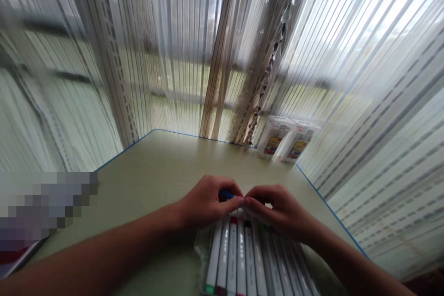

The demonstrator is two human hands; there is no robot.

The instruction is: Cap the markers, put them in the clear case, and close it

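Marker set [241,259], white barrels side by side in a clear case [201,247], lies on the table btwn 5 and 6 o'clock, near end cut off by the bottom of the frame; red and dark bands show at the far ends, green and dk. red at the near. Person's L hand [217,200], at 6 o'clock, & R hand [277,206], approx. 5 o'clock, meet over the case's far end, fingers curled, thumb & forefinger tips of each drawn together in a pinch; what, if anything, is btwn the tips can't be told. A blue item [226,194], partly hidden, shows inside the curl of the L hand. Bare forearms reach in from 8 and 4 o'clock resp. Pale-green table [156,162] w/ blue edging runs out under both arms. At 3 o'clock, nr the table's far R corner, 2 packs w/ yellow, red & dark labels, L pack [272,143] & R pack [296,148], stand side by side. Pixelated patch [45,208] covers 8 o'clock. Striped sheer curtains [173,78] hang from 9 thru 12 to 3, beaded strand [275,48] at 1, daylight behind.
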